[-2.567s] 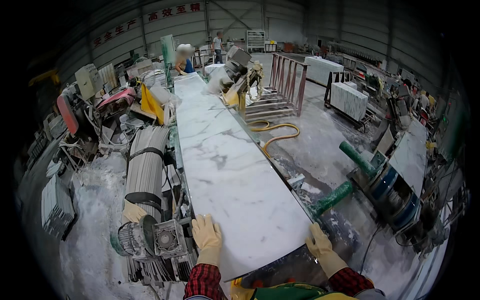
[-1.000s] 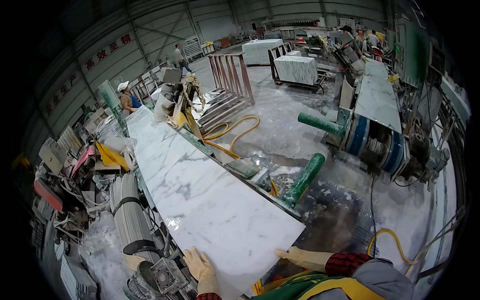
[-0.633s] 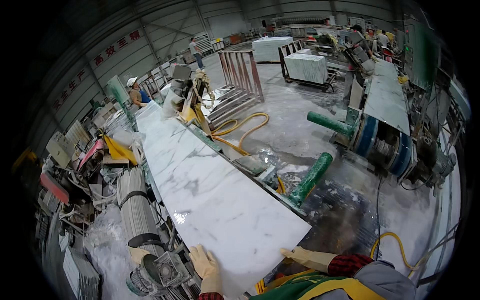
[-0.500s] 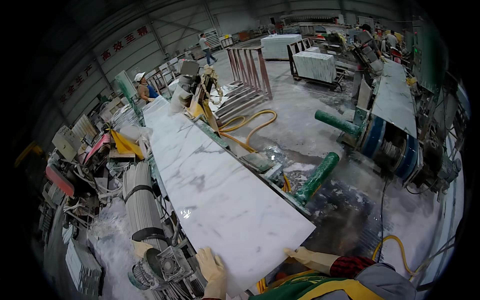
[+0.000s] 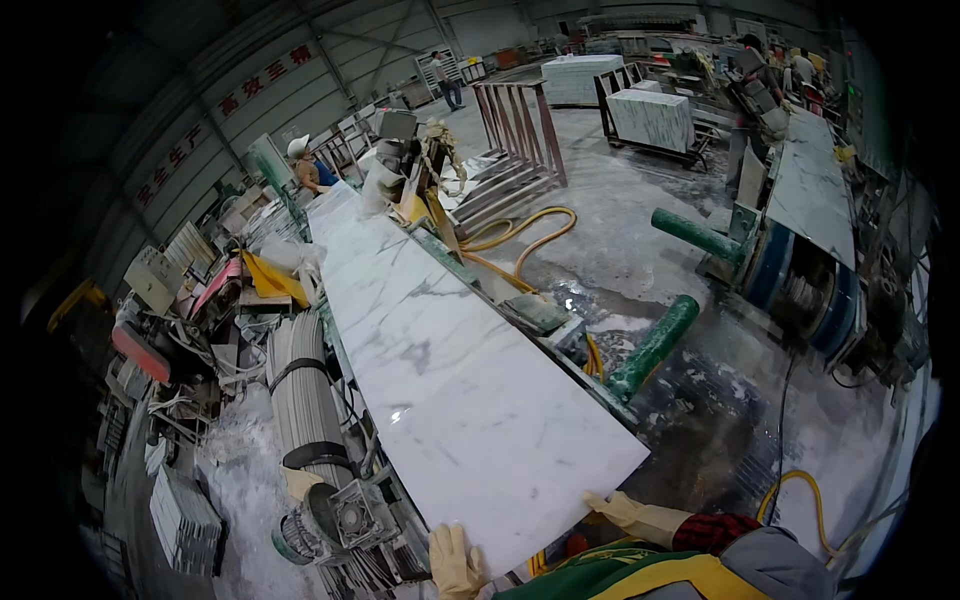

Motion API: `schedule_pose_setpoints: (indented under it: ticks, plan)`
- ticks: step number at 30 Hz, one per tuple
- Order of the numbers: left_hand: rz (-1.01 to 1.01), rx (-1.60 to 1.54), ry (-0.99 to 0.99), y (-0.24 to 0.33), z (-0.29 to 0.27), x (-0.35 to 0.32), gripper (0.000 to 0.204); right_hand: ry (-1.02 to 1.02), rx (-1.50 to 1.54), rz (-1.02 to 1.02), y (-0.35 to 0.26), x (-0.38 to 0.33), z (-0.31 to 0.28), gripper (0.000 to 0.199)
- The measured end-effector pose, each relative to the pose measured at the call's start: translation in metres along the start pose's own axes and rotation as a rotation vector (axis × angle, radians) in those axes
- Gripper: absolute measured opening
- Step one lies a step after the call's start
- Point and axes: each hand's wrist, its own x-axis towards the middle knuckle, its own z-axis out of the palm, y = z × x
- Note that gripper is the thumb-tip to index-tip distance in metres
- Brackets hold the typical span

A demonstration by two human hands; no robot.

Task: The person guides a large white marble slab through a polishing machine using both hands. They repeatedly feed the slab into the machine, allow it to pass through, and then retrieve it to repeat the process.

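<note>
A long white marble slab (image 5: 470,420) with grey veining lies on a narrow conveyor line and runs away from me toward the far left. Both my hands wear cream rubber gloves. My left hand (image 5: 456,563) rests at the slab's near left corner, its fingers spread flat against the stone. At the near edge, toward the right corner, my right hand (image 5: 632,515) touches the slab with outstretched fingers; its thumb cannot be made out. A green and yellow apron (image 5: 610,572) shows below the slab.
Green rollers (image 5: 655,345) jut out right of the line, near a yellow hose (image 5: 545,215) on the wet floor. Bundled grey strips (image 5: 305,390) and a motor (image 5: 355,512) flank the left side. A person in a white cap (image 5: 312,165) stands at the far end; slab racks (image 5: 520,130) stand beyond.
The whole view has shifted slightly, so the scene sits farther right and a bit higher. Both hands remain at the slab's near end. A distant person has walked a little to the right.
</note>
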Motion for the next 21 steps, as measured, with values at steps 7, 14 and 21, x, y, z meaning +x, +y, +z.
schedule_pose_setpoints:
  ticks: [7,14,21]
  plan:
    - [-0.004,0.047,0.075,-0.028,-0.001,0.051,0.068,0.020,-0.001,0.098,-0.011,-0.013,0.000,0.081]
    - [-0.031,0.129,0.222,-0.062,0.008,0.108,0.062,0.104,-0.236,0.056,-0.028,-0.031,0.011,0.089]
    - [-0.079,0.112,0.260,-0.094,0.003,0.162,0.061,0.182,-0.456,0.049,-0.046,-0.054,0.024,0.106]
